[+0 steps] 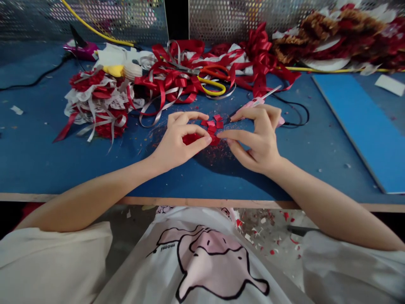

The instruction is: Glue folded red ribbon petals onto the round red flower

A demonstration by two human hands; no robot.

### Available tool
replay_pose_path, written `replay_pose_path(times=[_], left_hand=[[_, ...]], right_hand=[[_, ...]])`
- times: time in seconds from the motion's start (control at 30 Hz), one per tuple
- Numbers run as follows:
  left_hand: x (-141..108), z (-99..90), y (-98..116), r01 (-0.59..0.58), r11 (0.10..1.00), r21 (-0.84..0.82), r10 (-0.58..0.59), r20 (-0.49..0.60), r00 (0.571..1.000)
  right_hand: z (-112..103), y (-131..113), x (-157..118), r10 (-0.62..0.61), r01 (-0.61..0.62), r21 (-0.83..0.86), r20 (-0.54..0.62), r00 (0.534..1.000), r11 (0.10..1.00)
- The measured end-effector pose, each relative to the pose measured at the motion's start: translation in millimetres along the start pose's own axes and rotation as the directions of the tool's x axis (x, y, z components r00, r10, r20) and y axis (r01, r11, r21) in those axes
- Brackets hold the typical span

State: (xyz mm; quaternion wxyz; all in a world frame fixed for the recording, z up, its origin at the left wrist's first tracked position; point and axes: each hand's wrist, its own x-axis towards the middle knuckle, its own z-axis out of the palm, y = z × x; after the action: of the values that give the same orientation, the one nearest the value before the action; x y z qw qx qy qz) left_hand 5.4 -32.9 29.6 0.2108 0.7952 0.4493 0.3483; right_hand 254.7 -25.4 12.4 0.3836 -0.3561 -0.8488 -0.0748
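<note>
Along the far side of the blue surface point(152, 177), a tangled heap of glossy red and pale grey ribbons point(186, 90) is crossed by scissors with red and yellow handles point(215, 80). To its left, a ruffled red-and-white ribbon bundle point(98, 101) is seen; behind the right hand point(223, 137), a pink corded tool point(257, 102) is partly hidden. The small red fabric pieces point(211, 127), mostly squarish and glossy, are gathered between the hands near the middle of the surface, some overlapping. By the left hand point(209, 128), they are partly covered, its fingers curled with thumb and forefinger nearly together; the right fingers are bent and parted at the cluster's right side. Whether a piece is gripped by either cannot be told. The near wooden edge point(202, 202) is crossed by both forearms; toward the right edge, a flat bright-blue board point(363, 126) is laid.
</note>
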Motion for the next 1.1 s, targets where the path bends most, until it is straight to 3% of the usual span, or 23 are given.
replay_pose_path(times=[0.5, 0.8, 1.0, 1.1], left_hand=[[-1, 0.2, 4, 0.033, 0.999, -0.029, -0.033, -0.009, 0.999], [-2, 1.3, 2, 0.053, 0.995, -0.083, -0.056, -0.040, 0.998], [-7, 3.1, 7, 0.054, 0.992, -0.113, -0.064, -0.089, 0.994], [-8, 3.6, 9, 0.052, 0.991, -0.121, -0.061, -0.070, 0.996]], right_hand=[[-3, -1, 1, -0.055, 0.060, 0.088, -0.059, 0.997, 0.994], [-4, -3, 4, 0.078, -0.075, 0.046, -0.070, 0.994, 0.996], [8, -7, 3, 0.010, 0.004, 0.136, -0.102, 0.995, 0.991], [13, -12, 1, 0.038, -0.016, 0.177, -0.120, 0.992, 0.984]])
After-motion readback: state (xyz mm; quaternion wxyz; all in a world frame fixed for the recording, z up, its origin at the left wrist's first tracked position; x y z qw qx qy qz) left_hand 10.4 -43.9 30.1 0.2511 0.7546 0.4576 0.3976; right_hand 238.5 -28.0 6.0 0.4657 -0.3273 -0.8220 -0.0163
